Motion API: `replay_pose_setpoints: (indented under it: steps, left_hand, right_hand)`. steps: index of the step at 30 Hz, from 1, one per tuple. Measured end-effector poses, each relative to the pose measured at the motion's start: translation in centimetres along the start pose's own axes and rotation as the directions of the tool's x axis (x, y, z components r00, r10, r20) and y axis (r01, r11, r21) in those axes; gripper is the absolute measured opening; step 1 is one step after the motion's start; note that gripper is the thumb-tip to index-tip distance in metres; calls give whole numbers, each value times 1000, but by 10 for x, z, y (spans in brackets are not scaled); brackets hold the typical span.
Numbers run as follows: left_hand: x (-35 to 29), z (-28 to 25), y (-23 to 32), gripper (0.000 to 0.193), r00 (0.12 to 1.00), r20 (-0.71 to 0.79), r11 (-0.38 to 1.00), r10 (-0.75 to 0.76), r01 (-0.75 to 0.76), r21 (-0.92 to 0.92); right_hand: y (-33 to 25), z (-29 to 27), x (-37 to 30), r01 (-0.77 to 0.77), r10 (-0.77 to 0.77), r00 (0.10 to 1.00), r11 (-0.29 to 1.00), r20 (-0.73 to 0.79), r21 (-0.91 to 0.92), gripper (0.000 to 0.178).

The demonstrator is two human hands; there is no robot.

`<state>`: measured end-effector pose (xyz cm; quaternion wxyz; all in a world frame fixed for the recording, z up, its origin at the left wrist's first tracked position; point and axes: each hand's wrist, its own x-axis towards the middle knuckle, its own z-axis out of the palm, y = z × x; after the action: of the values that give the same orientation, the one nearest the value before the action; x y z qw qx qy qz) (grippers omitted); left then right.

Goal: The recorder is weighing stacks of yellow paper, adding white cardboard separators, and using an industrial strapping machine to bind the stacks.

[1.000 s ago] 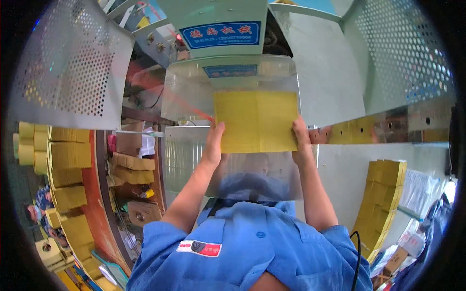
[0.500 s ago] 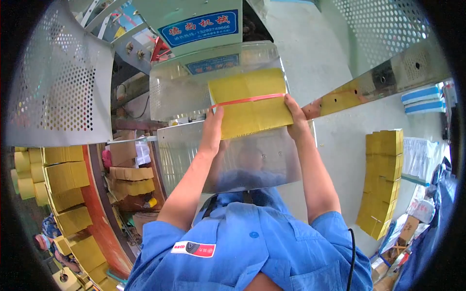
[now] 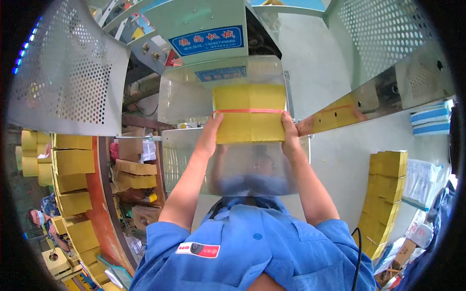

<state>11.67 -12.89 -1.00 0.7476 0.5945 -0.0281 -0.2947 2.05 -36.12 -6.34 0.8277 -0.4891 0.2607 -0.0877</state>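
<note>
A flat bundle of yellow cardboard pieces [image 3: 250, 128] is held level above a shiny metal worktop. A thin red strap [image 3: 248, 111] runs across it from side to side. My left hand [image 3: 208, 135] grips its left edge, with the thumb near the end of the strap. On the opposite edge my right hand [image 3: 291, 133] holds the bundle the same way. The fingers of both hands are partly hidden behind and under the cardboard. The polished metal plate [image 3: 238, 182] below reflects my arms and shirt. Whether the bundle touches the metal, I cannot tell.
A grey machine housing [image 3: 204, 24] with a blue label stands ahead. Perforated metal guards [image 3: 82, 87] flank it, and a metal bar [image 3: 359, 104] crosses at the right. Stacked yellow cardboard bundles [image 3: 386, 194] stand at right, with more [image 3: 75, 162] at left. Another person [image 3: 48, 213] is at far left.
The bundle has turned from a slight tilt, right end higher, to nearly level. Both hands keep their hold. The whole view has shifted slightly with my head.
</note>
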Motion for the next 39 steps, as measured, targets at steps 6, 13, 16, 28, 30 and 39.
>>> replay_pose_setpoints:
  steps: [6, 13, 16, 28, 30, 39]
  left_hand:
    - [-57, -35, -9, 51, 998, -67, 998, 21, -17, 57]
    - [-139, -92, -27, 53, 982, -173, 768, 75, 54, 638]
    - [-152, -73, -18, 49, 970, -220, 752, 104, 68, 655]
    - [-145, -99, -3, 65, 984, -180, 958, -15, 66, 278]
    - [-134, -105, -1, 72, 972, -178, 988, -155, 149, -47]
    - [-112, -113, -52, 62, 868, -268, 906, -417, 421, -46]
  right_hand:
    - [-4, 21, -37, 162, -101, 969, 948, 224, -273, 64]
    - [-13, 36, -115, 289, -43, 917, 756, 396, -588, 52]
    - [-14, 45, -133, 123, 88, 976, 539, 201, -833, 51]
    - [41, 9, -169, 51, -35, 972, 997, -234, 65, 34]
    - [38, -4, -172, 73, -78, 968, 997, -238, -28, 34]
    - [89, 28, -140, 74, -118, 944, 986, -309, -150, 42]
